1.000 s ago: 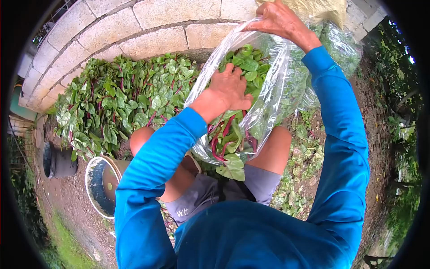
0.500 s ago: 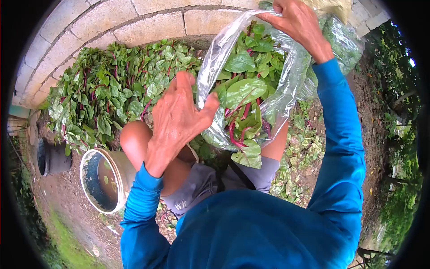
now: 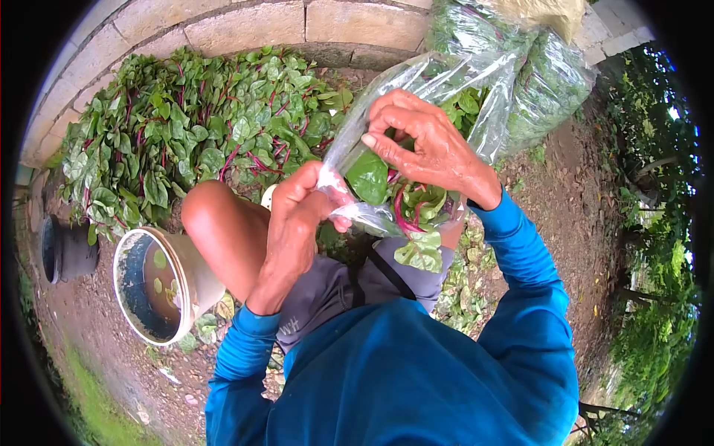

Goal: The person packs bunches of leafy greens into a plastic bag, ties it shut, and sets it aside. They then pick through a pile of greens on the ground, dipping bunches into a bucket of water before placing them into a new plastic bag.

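Observation:
A clear plastic bag [image 3: 487,104] lies between my knees, holding leafy greens with dark red stems [image 3: 370,178]. My left hand [image 3: 297,223] is closed on the near left edge of the bag, bunching the plastic between thumb and fingers. Over the bag's mouth hovers my right hand [image 3: 428,145], wet and with curled fingers. Its thumb points left, and whatever its fingertips grip, if anything, is hidden. A few red stems and a broad leaf [image 3: 420,251] stick out of the bag's near side below my right hand.
A large pile of the same greens [image 3: 186,134] lies along a block wall [image 3: 245,30]. At left stand a white bucket [image 3: 182,275] with murky water and a dark bucket [image 3: 71,249]. Another filled plastic bag [image 3: 550,89] sits at upper right. Loose leaves [image 3: 465,290] litter the soil.
My left hand has closed on the bag's edge after being spread beside it. From the far rim, my right hand has come down and left over the opening. The bag's mouth has narrowed.

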{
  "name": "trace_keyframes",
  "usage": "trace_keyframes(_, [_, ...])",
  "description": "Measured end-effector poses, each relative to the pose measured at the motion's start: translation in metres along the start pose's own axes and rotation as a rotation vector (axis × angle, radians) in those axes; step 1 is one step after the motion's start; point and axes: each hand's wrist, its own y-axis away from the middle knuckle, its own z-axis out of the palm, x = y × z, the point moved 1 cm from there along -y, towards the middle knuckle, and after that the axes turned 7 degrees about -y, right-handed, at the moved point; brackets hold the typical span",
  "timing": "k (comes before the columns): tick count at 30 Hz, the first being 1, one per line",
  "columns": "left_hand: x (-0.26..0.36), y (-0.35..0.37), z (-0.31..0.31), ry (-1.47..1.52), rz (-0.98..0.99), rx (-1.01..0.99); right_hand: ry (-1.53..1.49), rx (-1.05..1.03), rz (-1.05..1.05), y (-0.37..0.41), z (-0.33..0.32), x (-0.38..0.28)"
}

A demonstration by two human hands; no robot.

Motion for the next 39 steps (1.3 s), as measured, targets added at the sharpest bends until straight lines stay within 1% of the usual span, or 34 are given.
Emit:
trace_keyframes(1, [-0.003,0.001,0.002,0.260,-0.024,0.082,0.012,0.095,0.033,0.003,-0.001,-0.006])
trace_keyframes(2, [-0.008,0.002,0.004,0.524,-0.050,0.163,0.016,0.090,0.038,0.006,-0.001,-0.010])
trace_keyframes(3, [-0.010,0.002,0.003,0.419,-0.019,0.175,0.099,0.117,-0.016,0.009,-0.002,-0.014])
trace_keyframes(4, [-0.011,0.003,0.005,0.429,-0.018,0.173,0.182,0.145,-0.070,0.012,-0.003,-0.018])
trace_keyframes(6, [-0.005,0.004,0.008,0.474,-0.009,0.266,0.209,0.005,-0.088,0.019,0.003,-0.023])
trace_keyframes(7, [-0.006,0.004,0.000,0.578,-0.108,0.186,0.242,-0.005,-0.096,0.020,0.006,-0.025])
trace_keyframes(8, [-0.009,0.007,-0.001,0.581,-0.114,0.176,0.274,-0.013,-0.103,0.022,0.009,-0.026])
trace_keyframes(9, [-0.016,0.008,0.001,0.784,-0.176,0.148,0.279,-0.009,-0.092,0.022,0.011,-0.024])
trace_keyframes(10, [-0.023,0.009,0.003,0.985,-0.237,0.118,0.291,-0.022,-0.131,0.020,0.011,-0.021])
trace_keyframes(11, [-0.031,0.010,0.005,0.980,-0.219,0.103,0.302,-0.034,-0.172,0.019,0.012,-0.018])
trace_keyframes(12, [-0.030,0.012,0.006,0.977,-0.219,0.096,0.307,-0.029,-0.170,0.018,0.014,-0.016])
trace_keyframes(14, [-0.028,0.017,0.008,0.714,-0.163,0.044,0.315,-0.065,-0.227,0.018,0.020,-0.010])
trace_keyframes(15, [-0.017,0.022,0.004,0.634,-0.189,-0.004,0.315,-0.001,-0.260,0.016,0.026,-0.005])
trace_keyframes(16, [-0.011,0.026,0.000,0.630,-0.191,-0.005,0.314,0.002,-0.258,0.019,0.029,-0.002])
trace_keyframes(18, [0.002,0.034,-0.006,-0.456,0.101,0.267,0.324,0.066,-0.290,0.022,0.028,-0.001])
trace_keyframes(19, [0.009,0.041,-0.003,-0.638,0.239,0.447,0.335,0.061,-0.225,0.022,0.029,-0.002])
trace_keyframes(20, [0.010,0.046,-0.002,-0.639,0.247,0.438,0.342,0.069,-0.222,0.023,0.028,-0.001])
trace_keyframes(22, [0.015,0.056,0.002,-0.759,0.659,0.280,0.302,0.097,-0.183,0.022,0.027,-0.002])
trace_keyframes(23, [0.016,0.059,0.011,-0.798,0.609,0.098,0.299,0.093,-0.180,0.022,0.024,-0.004])
trace_keyframes(24, [0.018,0.059,0.021,-0.929,0.597,-0.021,0.299,0.090,-0.181,0.021,0.023,-0.007])
trace_keyframes(26, [0.012,0.052,0.035,-1.144,0.488,-0.113,0.293,0.023,0.013,0.019,0.021,-0.009])
trace_keyframes(30, [-0.013,0.028,0.044,-1.106,0.525,-0.102,0.225,0.058,0.012,0.022,0.022,-0.003])
trace_keyframes(31, [-0.019,0.024,0.046,-1.008,0.594,-0.065,0.233,0.065,0.017,0.023,0.022,0.000])
trace_keyframes(32, [-0.024,0.023,0.046,-0.909,0.657,-0.030,0.252,0.063,-0.042,0.024,0.024,0.002])
trace_keyframes(33, [-0.021,0.023,0.046,-0.908,0.661,-0.037,0.271,0.059,-0.102,0.025,0.025,0.004])
trace_keyframes(34, [-0.015,0.023,0.042,-0.746,0.585,-0.019,0.274,0.065,-0.099,0.026,0.025,0.006])
trace_keyframes(35, [-0.014,0.023,0.037,-0.584,0.503,-0.003,0.310,0.080,-0.142,0.028,0.027,0.008])
trace_keyframes(36, [-0.022,0.023,0.030,-0.414,0.317,-0.067,0.345,0.093,-0.184,0.030,0.030,0.010])
trace_keyframes(38, [-0.022,0.024,0.014,0.244,-0.169,-0.194,0.334,0.113,-0.212,0.033,0.035,0.016])
trace_keyframes(39, [-0.022,0.026,0.008,0.618,-0.193,-0.282,0.356,0.104,-0.214,0.033,0.036,0.013])
